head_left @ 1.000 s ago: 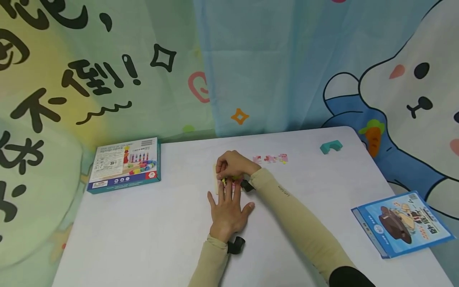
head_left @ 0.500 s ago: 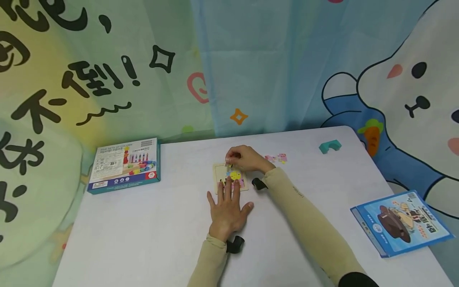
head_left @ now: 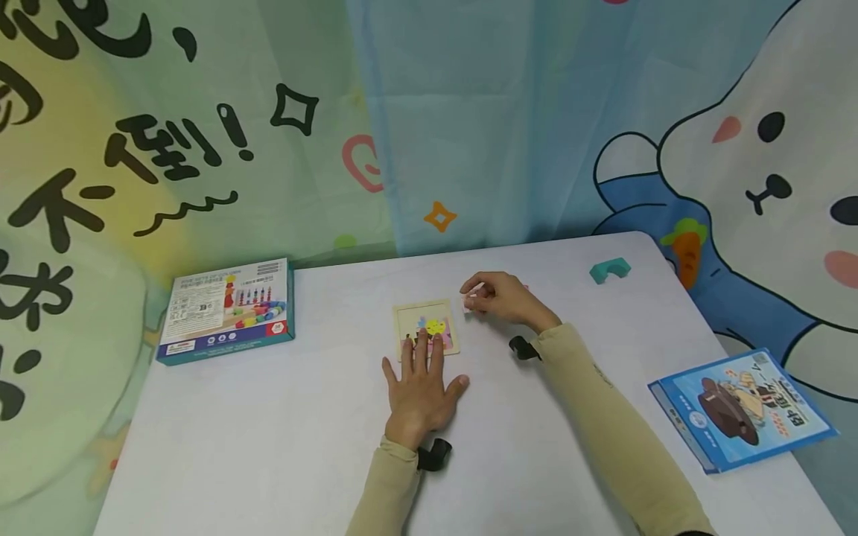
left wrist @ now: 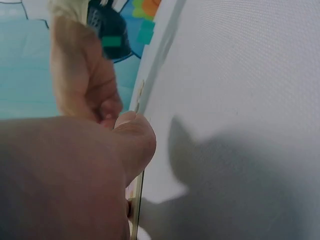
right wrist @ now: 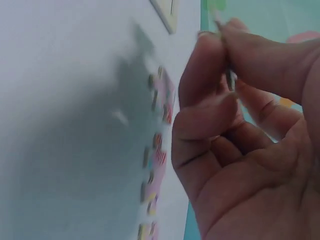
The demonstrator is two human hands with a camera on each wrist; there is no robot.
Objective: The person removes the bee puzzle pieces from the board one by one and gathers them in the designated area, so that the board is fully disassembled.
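A wooden jigsaw puzzle board (head_left: 406,311) lies on the white table in the head view, with colourful pieces in its lower part. My left hand (head_left: 417,402) rests with spread, straight fingers on its near edge, covering part of the picture. To the right of the board, my right hand (head_left: 506,299) is raised over the loose pieces. In the right wrist view it pinches a thin puzzle piece (right wrist: 230,77), seen edge-on, between thumb and forefinger. Below that hand, pink puzzle pieces (right wrist: 156,165) lie in a row; in the head view the hand mostly hides them.
At the back left of the table lies a toy box (head_left: 228,309). A blue box (head_left: 740,409) with a hat picture sits at the right edge. A green arch-shaped block (head_left: 610,270) is at the back right. A printed curtain (head_left: 462,149) hangs behind the table.
My right hand has moved right, off the board to the loose pieces, uncovering the board's upper part. My left hand stays on the board's near edge. The view has shifted slightly.
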